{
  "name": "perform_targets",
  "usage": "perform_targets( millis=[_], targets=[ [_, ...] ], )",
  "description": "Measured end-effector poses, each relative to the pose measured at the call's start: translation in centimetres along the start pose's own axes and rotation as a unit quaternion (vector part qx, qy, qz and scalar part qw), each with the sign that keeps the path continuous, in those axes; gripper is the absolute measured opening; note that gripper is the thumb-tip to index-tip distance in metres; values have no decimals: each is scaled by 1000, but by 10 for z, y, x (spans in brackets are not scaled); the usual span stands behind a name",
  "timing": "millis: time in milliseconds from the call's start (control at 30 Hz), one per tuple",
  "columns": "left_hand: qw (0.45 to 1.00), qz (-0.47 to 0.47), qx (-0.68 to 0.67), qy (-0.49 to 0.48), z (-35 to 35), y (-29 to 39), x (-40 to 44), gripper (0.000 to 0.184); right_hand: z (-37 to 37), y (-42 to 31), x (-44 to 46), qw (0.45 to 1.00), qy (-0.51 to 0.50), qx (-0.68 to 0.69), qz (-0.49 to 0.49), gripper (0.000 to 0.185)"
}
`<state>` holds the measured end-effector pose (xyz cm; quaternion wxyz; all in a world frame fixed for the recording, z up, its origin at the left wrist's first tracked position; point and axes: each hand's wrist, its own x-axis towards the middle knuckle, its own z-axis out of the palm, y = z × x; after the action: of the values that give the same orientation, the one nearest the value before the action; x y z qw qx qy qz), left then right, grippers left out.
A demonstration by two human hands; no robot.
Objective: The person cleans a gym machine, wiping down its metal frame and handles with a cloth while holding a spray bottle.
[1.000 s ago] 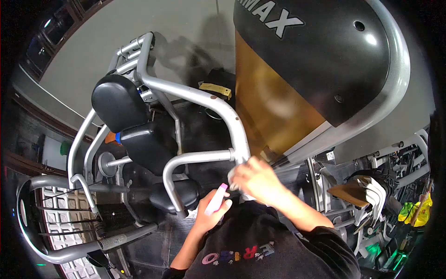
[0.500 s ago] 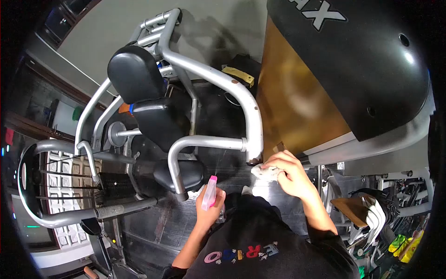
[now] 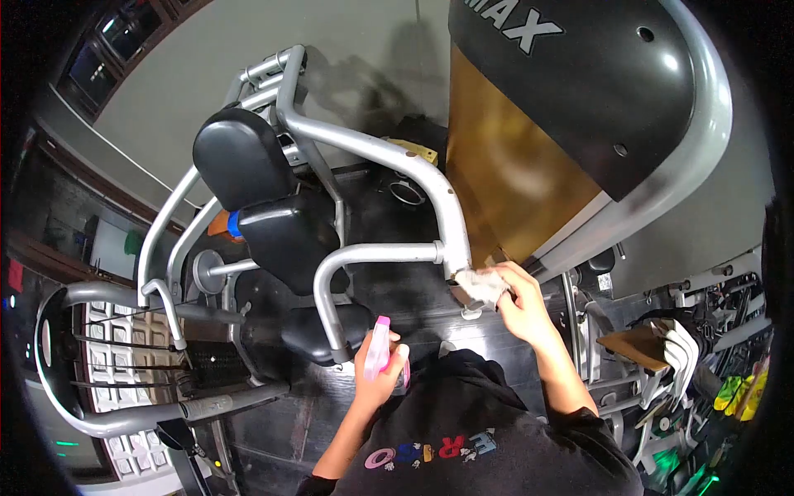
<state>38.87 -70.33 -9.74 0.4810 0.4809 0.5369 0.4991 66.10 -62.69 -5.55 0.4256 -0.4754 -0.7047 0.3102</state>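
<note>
A pink-and-clear spray bottle (image 3: 378,351) is in the grip of my left hand (image 3: 382,376), its nozzle pointing away from me. My right hand (image 3: 526,307) holds a crumpled white cloth (image 3: 483,287) against the lower end of the machine's silver tube (image 3: 453,227). From that tube a bent handle bar (image 3: 376,253) curves left, ending in a dark grip close to the bottle. Behind the bar is the gym machine's black seat (image 3: 285,240), with a black backrest (image 3: 240,157) above it.
A large machine housing (image 3: 595,91) with a gold panel (image 3: 517,165) rises at the right. Metal framing and a wooden board (image 3: 633,347) stand at lower right. Another round-framed machine (image 3: 62,355) is at left. A yellow object (image 3: 422,152) lies near the wall.
My right hand has brought the cloth up onto the tube's lower end from just beneath it. The view has shifted, and the left hand still grips the spray bottle.
</note>
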Motion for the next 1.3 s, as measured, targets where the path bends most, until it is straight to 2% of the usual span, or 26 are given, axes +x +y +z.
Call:
perform_targets(
  millis=[67, 100, 167, 233, 267, 333, 367, 400, 500, 533, 600, 633, 667, 733, 767, 833, 933, 1000, 1067, 1133, 1200, 1233, 1300],
  targets=[
    [1000, -5, -5, -12, -13, 6, -3, 19, 8, -8, 1, 995, 44, 19, 87, 44],
    [999, 12, 26, -32, -21, 8, -4, 19, 17, -4, 3, 995, 89, 16, 52, 43],
    [996, 31, 58, -53, -34, 12, -6, 20, 33, 2, 7, 973, 128, 159, 104, 43],
    [992, 59, 57, -91, -45, 14, -8, 21, 56, 13, 7, 905, 174, 357, 152, 46],
    [992, 61, 57, -95, -50, 15, -9, 21, 64, -1, 8, 905, 178, 355, 151, 46],
    [988, 40, 41, -144, -60, 19, -11, 21, 76, -28, 9, 801, 202, 508, 244, 44],
    [986, 45, 47, -154, -65, 23, -11, 20, 81, -22, 3, 769, 164, 567, 246, 44],
    [985, 46, 46, -157, -70, 28, -11, 20, 86, -19, 2, 769, 168, 566, 244, 44],
    [989, 36, 6, -146, -85, 35, -12, 21, 96, -20, 8, 862, 173, 443, 176, 47],
    [988, 38, 6, -149, -92, 32, -12, 21, 97, -25, 16, 906, 219, 347, 104, 45],
    [990, 37, 1, -137, -107, 22, -10, 22, 91, -10, 31, 968, 234, 84, 21, 38],
    [988, 20, 1, -151, -114, 25, -8, 24, 86, -23, 37, 967, 242, -80, 4, 34],
    [988, 21, 1, -156, -117, 27, -7, 24, 92, -26, 43, 966, 247, -82, 5, 34],
    [985, 21, -3, -172, -122, 29, -6, 24, 113, -36, 53, 943, 199, -263, 46, 35],
    [984, 22, -3, -177, -125, 28, -7, 24, 129, -35, 55, 932, 191, -308, 8, 37],
    [981, -6, -23, -191, -129, 25, -8, 24, 162, -45, 55, 932, 183, -311, -20, 36],
    [979, -13, -20, -204, -138, 25, -8, 24, 183, -50, 40, 986, 96, -113, -70, 42],
    [978, -11, -22, -209, -147, 22, -7, 24, 189, -52, 24, 997, 36, -60, -42, 46],
    [977, -15, -16, -213, -155, 22, -6, 24, 191, -25, 9, 979, 176, -88, -61, 45],
    [976, -13, -10, -216, -164, 22, -4, 24, 189, -9, 11, 932, 358, -58, 26, 41],
    [975, -13, -1, -220, -170, 20, -5, 24, 189, -11, 23, 891, 444, -54, 75, 36],
    [975, -20, -4, -222, -171, 18, -5, 24, 198, -14, 31, 878, 470, -79, 33, 31],
    [973, -26, -7, -228, -171, 19, -5, 24, 225, -13, 40, 919, 388, -70, -6, 33]
  ],
)
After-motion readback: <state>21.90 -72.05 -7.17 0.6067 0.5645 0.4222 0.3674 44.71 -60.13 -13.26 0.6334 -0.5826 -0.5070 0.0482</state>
